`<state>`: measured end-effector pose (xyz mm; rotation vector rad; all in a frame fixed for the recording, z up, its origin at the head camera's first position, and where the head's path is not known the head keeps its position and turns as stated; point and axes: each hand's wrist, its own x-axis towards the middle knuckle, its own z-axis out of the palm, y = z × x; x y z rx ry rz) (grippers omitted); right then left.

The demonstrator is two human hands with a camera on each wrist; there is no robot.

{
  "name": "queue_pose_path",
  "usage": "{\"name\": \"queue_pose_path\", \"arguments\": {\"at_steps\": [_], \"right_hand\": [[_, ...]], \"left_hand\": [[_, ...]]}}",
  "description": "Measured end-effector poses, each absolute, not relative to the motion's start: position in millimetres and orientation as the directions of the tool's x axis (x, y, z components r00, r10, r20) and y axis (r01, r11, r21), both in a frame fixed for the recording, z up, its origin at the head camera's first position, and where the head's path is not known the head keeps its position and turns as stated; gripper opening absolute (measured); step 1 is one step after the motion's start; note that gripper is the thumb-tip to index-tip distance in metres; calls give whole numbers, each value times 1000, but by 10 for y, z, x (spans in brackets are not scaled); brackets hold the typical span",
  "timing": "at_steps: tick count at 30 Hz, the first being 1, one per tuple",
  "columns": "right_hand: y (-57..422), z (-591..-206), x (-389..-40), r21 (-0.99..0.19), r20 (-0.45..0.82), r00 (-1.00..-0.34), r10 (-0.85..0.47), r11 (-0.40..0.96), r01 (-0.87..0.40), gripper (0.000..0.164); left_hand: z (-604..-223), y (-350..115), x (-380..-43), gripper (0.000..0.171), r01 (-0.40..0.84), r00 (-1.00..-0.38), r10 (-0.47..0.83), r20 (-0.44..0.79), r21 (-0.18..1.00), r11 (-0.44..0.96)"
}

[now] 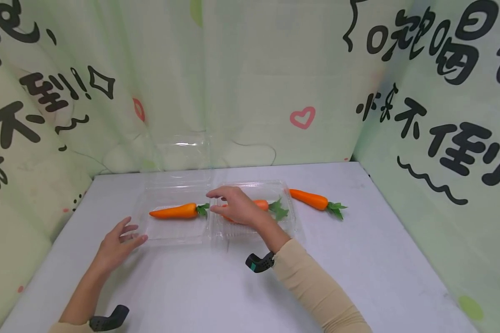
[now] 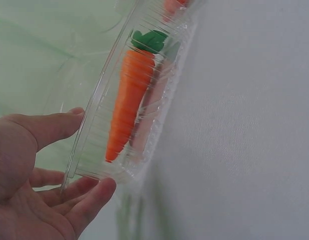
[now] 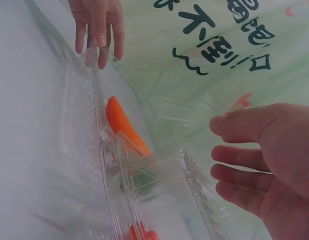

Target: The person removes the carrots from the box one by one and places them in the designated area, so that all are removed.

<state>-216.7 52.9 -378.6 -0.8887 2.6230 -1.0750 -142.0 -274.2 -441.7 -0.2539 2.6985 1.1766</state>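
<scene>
A clear plastic box (image 1: 172, 239) lies on the table with an orange carrot (image 1: 175, 212) in it, green leaves to the right. Beside it sits a second clear box (image 1: 271, 185) with another carrot (image 1: 261, 204), partly hidden by my right hand. My left hand (image 1: 118, 245) is at the left box's front left corner, thumb and fingers spread about its rim (image 2: 87, 127). Over the place where the two boxes meet, my right hand (image 1: 239, 208) reaches leftward with extended fingers, nothing between them and the thumb (image 3: 237, 125). Its palm covers part of the right box.
A third carrot (image 1: 312, 200) lies on the white table (image 1: 216, 286) just right of the boxes. A raised clear lid (image 1: 183, 152) stands behind the left box. Pale green curtains (image 1: 250, 83) with dark lettering enclose the table at the back and sides.
</scene>
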Motion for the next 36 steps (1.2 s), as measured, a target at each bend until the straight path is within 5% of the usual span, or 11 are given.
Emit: {"name": "queue_pose_path", "arguments": {"at_steps": [36], "right_hand": [[172,-3824,-2247,-649,15,-781,-624,588,-483,41]], "left_hand": [[-4380,-2731,-1419,94,-222,-967,-57,-248,712,666]]}}
